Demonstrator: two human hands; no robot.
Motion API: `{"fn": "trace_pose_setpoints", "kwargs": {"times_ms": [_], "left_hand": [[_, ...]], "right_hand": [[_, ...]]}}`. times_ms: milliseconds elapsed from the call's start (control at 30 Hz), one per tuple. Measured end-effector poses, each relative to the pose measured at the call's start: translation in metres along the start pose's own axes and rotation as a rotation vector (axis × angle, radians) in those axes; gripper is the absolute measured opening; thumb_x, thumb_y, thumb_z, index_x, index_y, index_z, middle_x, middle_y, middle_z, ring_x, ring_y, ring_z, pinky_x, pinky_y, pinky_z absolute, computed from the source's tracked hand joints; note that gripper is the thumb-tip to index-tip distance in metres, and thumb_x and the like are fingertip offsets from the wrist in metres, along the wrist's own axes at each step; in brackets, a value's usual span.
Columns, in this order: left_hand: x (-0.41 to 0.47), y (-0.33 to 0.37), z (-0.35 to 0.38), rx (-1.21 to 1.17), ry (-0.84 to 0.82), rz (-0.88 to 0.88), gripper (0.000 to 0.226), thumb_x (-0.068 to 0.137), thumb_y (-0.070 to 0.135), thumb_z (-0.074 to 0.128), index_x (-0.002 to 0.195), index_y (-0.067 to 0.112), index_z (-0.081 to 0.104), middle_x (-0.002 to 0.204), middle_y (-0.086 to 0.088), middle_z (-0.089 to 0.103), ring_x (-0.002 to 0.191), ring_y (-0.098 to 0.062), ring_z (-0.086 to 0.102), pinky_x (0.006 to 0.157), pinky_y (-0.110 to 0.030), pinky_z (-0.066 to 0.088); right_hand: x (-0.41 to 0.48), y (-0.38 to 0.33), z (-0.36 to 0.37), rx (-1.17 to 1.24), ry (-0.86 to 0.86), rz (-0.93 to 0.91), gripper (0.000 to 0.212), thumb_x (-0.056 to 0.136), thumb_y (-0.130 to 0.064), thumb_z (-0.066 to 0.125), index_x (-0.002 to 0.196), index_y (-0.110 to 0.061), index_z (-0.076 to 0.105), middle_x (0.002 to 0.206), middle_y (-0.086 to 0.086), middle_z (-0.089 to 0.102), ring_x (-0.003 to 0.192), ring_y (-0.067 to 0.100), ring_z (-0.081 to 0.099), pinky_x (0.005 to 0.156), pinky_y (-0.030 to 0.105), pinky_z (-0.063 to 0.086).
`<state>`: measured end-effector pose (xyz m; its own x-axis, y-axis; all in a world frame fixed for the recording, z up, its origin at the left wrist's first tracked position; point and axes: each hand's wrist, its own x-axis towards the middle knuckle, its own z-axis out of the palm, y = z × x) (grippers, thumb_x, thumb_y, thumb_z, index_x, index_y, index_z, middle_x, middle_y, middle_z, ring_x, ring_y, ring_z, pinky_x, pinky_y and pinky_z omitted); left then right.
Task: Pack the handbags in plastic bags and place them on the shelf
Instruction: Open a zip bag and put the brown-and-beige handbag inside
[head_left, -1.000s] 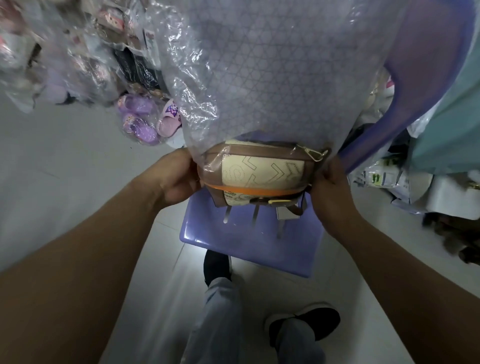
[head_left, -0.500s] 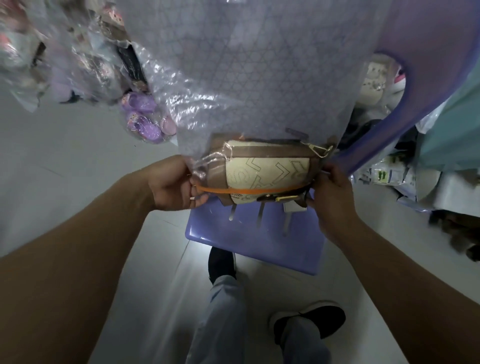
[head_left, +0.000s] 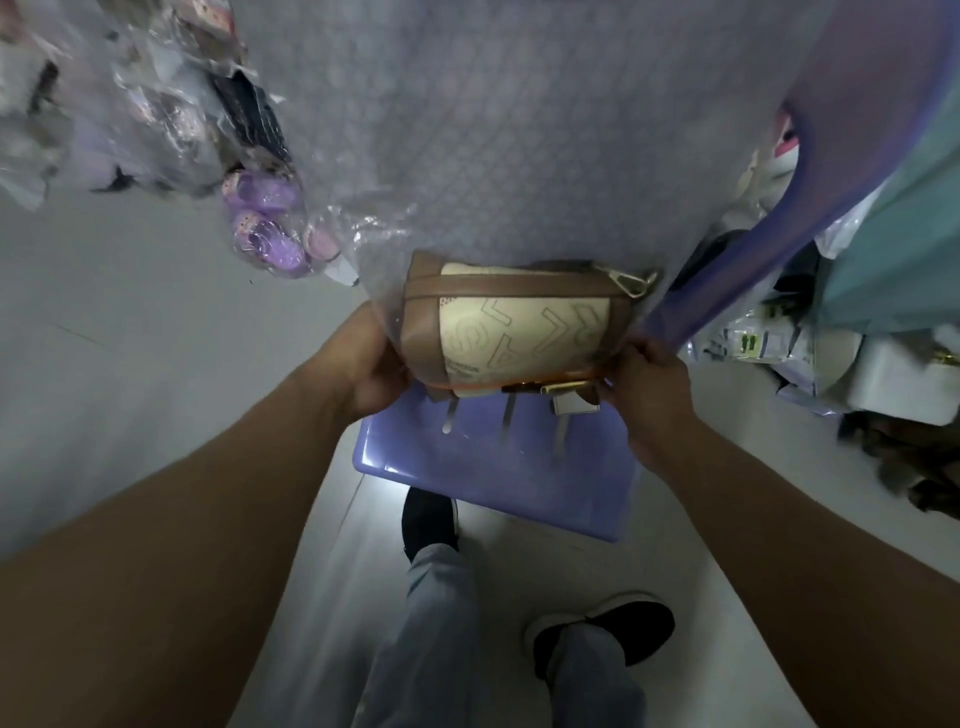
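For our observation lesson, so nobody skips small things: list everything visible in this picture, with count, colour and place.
handbag: one, cream with brown trim, centre, mostly inside the plastic bag
plastic bag: one, clear with an orange rim, held up, top centre
chair: one, purple plastic, under and behind the bag
clogs: a few, purple, plastic-wrapped, upper left
wrapped goods: a pile, mixed colours, blurred, top left
packages: several, mostly white, right
floor: white, all around
shoes: two, black, bottom centre
trouser legs: two, pale grey, bottom
left hand: one, grips the plastic bag's left edge
right hand: one, pinches its right edge
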<state>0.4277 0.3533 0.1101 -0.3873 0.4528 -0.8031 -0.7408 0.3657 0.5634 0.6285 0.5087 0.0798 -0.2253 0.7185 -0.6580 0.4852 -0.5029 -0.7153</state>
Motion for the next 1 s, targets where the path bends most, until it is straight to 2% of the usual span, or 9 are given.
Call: {"fn": "trace_pose_setpoints", "kwargs": {"times_ms": [67,133,267,400,567,667,767,867,1000], "left_hand": [[0.002,0.003,0.005,-0.009,0.023,-0.039,0.018,0.099,0.020,0.051,0.108,0.012,0.065,0.098,-0.015,0.065,0.092,-0.029,0.061,0.081,-0.039,0.047],[0.001,0.003,0.010,0.039,0.093,-0.140,0.018,0.097,0.022,0.055,0.086,0.012,0.067,0.072,-0.008,0.071,0.065,-0.023,0.071,0.060,-0.027,0.056],[-0.003,0.004,-0.008,0.193,0.153,-0.279,0.039,0.091,0.017,0.052,0.053,0.015,0.059,0.040,-0.002,0.054,0.029,-0.016,0.053,0.056,-0.020,0.040],[-0.001,0.012,-0.007,0.233,0.176,-0.370,0.028,0.089,0.027,0.055,0.062,0.021,0.058,0.053,0.004,0.053,0.047,-0.013,0.053,0.057,-0.020,0.039],[-0.005,-0.010,0.009,-0.039,0.050,-0.311,0.031,0.088,0.028,0.048,0.060,0.023,0.059,0.057,0.005,0.049,0.050,-0.015,0.049,0.041,-0.017,0.036],[-0.004,-0.021,0.005,-0.175,0.034,-0.097,0.031,0.098,0.017,0.044,0.082,0.019,0.070,0.068,0.000,0.063,0.056,-0.015,0.058,0.043,-0.018,0.044],[0.002,-0.033,0.005,-0.099,0.231,0.049,0.017,0.102,0.007,0.045,0.111,0.012,0.058,0.086,-0.009,0.061,0.064,-0.020,0.061,0.048,-0.024,0.051],[0.005,-0.038,0.015,-0.179,0.490,0.037,0.016,0.100,0.007,0.052,0.087,0.014,0.057,0.058,0.002,0.062,0.051,-0.013,0.057,0.038,-0.016,0.044],[0.006,-0.030,0.026,-0.351,0.536,-0.045,0.021,0.096,0.023,0.057,0.075,0.021,0.056,0.042,0.005,0.054,0.034,-0.013,0.050,0.039,-0.013,0.040]], "right_hand": [[0.000,-0.006,-0.001,0.020,-0.019,0.046,0.026,0.085,-0.005,0.050,0.066,-0.018,0.062,0.063,0.004,0.057,0.060,0.019,0.054,0.070,0.041,0.052],[-0.001,-0.014,-0.003,0.091,-0.021,0.067,0.036,0.083,-0.005,0.048,0.053,-0.020,0.059,0.061,0.008,0.052,0.059,0.019,0.051,0.064,0.036,0.052],[-0.003,-0.012,0.002,-0.027,-0.070,0.060,0.019,0.092,-0.019,0.049,0.074,-0.021,0.055,0.079,0.006,0.059,0.073,0.020,0.058,0.084,0.050,0.056],[-0.005,-0.001,0.009,0.092,-0.088,0.175,0.028,0.101,-0.018,0.042,0.087,-0.019,0.066,0.069,-0.002,0.071,0.065,0.016,0.069,0.055,0.029,0.058],[-0.003,0.000,0.009,0.123,-0.048,0.193,0.030,0.102,-0.009,0.035,0.118,-0.006,0.061,0.093,0.011,0.071,0.076,0.022,0.071,0.056,0.032,0.060],[-0.003,-0.002,0.005,0.196,-0.105,0.200,0.035,0.102,-0.008,0.038,0.089,-0.015,0.069,0.058,-0.001,0.068,0.052,0.011,0.067,0.054,0.030,0.060],[-0.007,-0.001,0.002,0.309,-0.122,0.195,0.035,0.098,-0.014,0.052,0.069,-0.020,0.070,0.055,-0.003,0.060,0.055,0.015,0.060,0.066,0.034,0.061],[-0.010,-0.003,0.003,0.343,-0.092,0.150,0.018,0.099,-0.015,0.058,0.113,-0.011,0.070,0.081,0.003,0.067,0.074,0.022,0.064,0.078,0.038,0.059],[-0.014,-0.006,0.011,0.460,-0.061,0.176,0.024,0.105,-0.011,0.053,0.124,-0.010,0.066,0.097,0.008,0.072,0.091,0.022,0.071,0.075,0.037,0.063]]}}
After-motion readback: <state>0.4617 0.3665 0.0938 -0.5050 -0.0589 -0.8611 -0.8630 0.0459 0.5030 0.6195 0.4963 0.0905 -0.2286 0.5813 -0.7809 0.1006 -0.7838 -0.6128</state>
